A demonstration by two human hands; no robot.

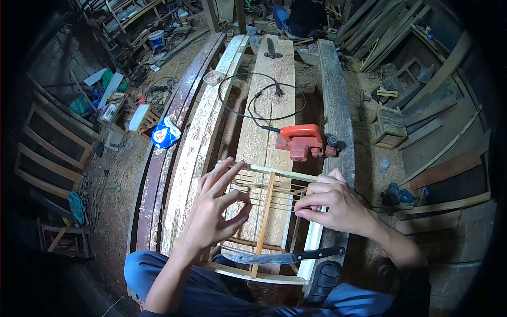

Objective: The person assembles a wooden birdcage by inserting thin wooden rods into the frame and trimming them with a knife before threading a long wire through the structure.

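Note:
A small wooden frame [312,251] lies in front of me, with a brown slat [262,227] down its middle and several thin sticks crossing it. My left hand [211,208] is over the frame's left side, thumb and forefinger pinched, other fingers raised. Over the right side, my right hand [335,206] is also closed in a pinch. Between the two pinches runs a thin stick [281,210]; its ends are hidden by my fingertips. A knife [274,258] with a black handle rests across the near part of the frame.
Wood shavings cover the long planks [259,127] of the bench. A red power tool [303,141] with a coiled black cord [243,113] lies beyond the frame. A blue packet [166,133] and a small bowl [213,78] are left. Another person [306,18] sits at the back.

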